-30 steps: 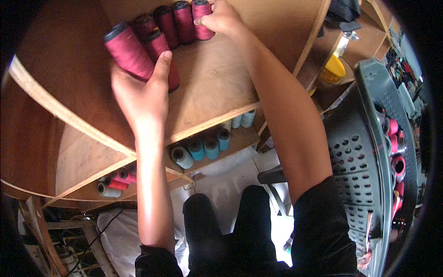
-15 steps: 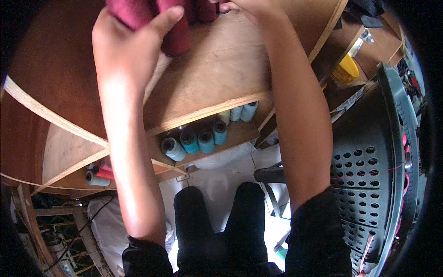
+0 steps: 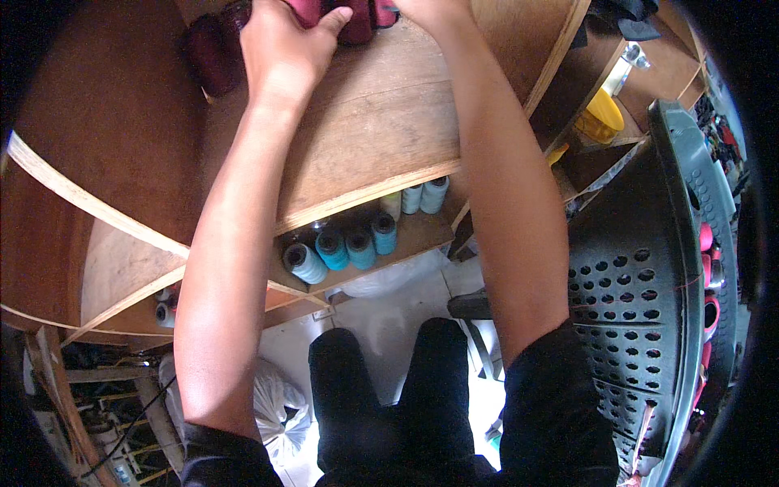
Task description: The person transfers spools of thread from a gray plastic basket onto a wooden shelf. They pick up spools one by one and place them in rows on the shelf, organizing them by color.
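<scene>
My left hand reaches into a wooden shelf compartment at the top of the view, its fingers wrapped round a pink thread cone and the thumb pointing right. Dark red thread cones stand just right of that thumb. To the left of the hand, more dark maroon cones sit in shadow against the side panel. My right hand is at the top edge beside the red cones. Its fingers are mostly cut off by the edge, so what they hold is hidden.
Below the shelf board, blue and teal thread cones stand in a lower compartment. A dark plastic basket with holes stands at right. Behind it are a yellow container and pink spools. A white plastic bag lies on the floor.
My left hand has moved right and deeper into the compartment with a pink cone, uncovering maroon cones at left. My right hand has shifted slightly left and up.
</scene>
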The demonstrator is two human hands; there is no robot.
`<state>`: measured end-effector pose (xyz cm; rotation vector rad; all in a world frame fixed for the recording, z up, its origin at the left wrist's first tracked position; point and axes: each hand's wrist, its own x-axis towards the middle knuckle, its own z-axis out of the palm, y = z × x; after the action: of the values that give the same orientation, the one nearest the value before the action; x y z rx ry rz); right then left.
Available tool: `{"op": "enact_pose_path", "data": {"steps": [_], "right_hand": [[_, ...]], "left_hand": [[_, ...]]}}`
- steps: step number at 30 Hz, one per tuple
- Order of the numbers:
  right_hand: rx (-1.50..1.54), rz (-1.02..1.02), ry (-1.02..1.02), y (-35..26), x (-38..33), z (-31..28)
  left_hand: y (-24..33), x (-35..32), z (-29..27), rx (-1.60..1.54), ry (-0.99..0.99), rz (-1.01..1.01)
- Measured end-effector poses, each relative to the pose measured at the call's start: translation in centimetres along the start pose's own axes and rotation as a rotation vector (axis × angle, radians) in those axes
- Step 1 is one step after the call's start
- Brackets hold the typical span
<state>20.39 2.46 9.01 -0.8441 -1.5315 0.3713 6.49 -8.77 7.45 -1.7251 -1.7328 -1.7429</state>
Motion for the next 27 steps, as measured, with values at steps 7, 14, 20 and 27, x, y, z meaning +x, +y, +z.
{"op": "enact_pose_path", "data": {"steps": [7, 14, 20, 27], "right_hand": [[-0.438, 0.179, -0.081, 0.6, 0.0, -0.6], [-0.549, 0.164, -0.193, 2.9, -0.4, 1.0], [-0.53, 0.05, -0.175, 5.1, 0.9, 1.9], [-0.581, 0.1, -0.203, 3.5, -0.1, 1.2]], "left_hand": [[-4.1, 1.3, 1.8, 0.259, 0.037, 0.079], [-4.0, 0.5, 1.9, 0.02, -0.076, 0.047], [-5.7, 0.4, 2.7, 0.005, -0.377, 0.084], [-2.9, -0.5, 1.5, 0.147, 0.013, 0.248]]}}
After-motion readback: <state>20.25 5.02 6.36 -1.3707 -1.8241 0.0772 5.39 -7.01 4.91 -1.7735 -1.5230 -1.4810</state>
